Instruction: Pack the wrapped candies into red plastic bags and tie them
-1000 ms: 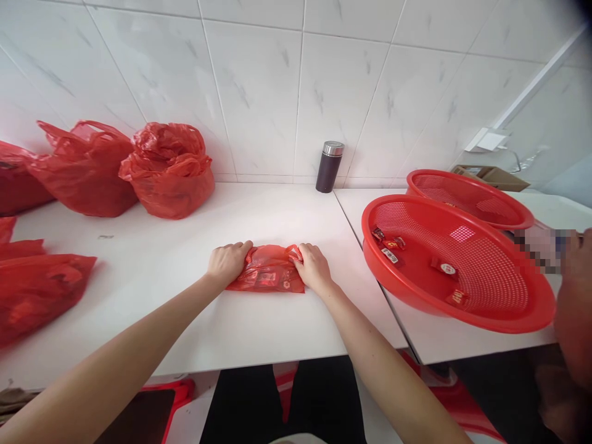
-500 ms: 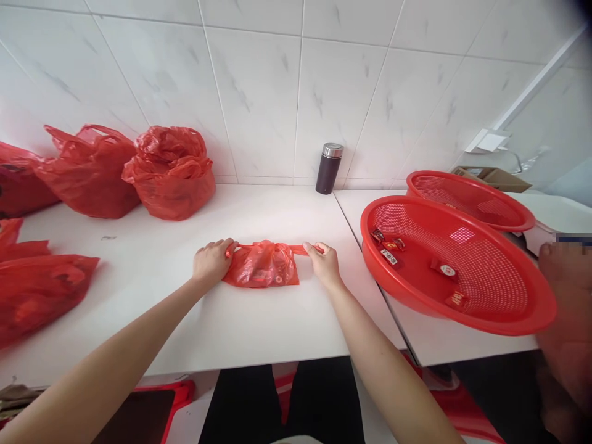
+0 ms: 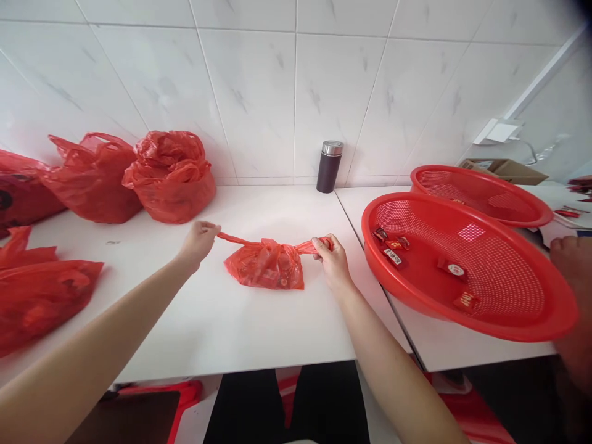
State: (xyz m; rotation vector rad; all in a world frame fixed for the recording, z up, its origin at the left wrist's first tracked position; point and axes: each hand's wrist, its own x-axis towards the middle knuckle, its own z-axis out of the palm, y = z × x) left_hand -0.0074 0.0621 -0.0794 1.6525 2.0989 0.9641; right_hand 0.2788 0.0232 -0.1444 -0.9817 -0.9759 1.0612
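Note:
A small red plastic bag [image 3: 266,271] rests on the white table in front of me, gathered at its top into what looks like a knot. Small items show faintly through its thin film, too blurred to name. My left hand [image 3: 198,243] pinches the tip of one twisted handle, pulled out to the left. On the other side my right hand [image 3: 333,259] grips the second handle close to the gathered top. Both handles are stretched sideways, away from each other.
Red plastic bags [image 3: 171,185] stand along the wall at left, and another bag [image 3: 50,296] lies nearer. A dark flask [image 3: 329,168] stands by the wall. At right, a red basket [image 3: 416,296] holds several wrapped pieces; behind it are another basket [image 3: 481,213] and another person's hand [image 3: 571,259].
My left hand has moved left and slightly up, drawing its handle out longer. The right hand has shifted a little to the right, and the bag's top is pulled in tighter.

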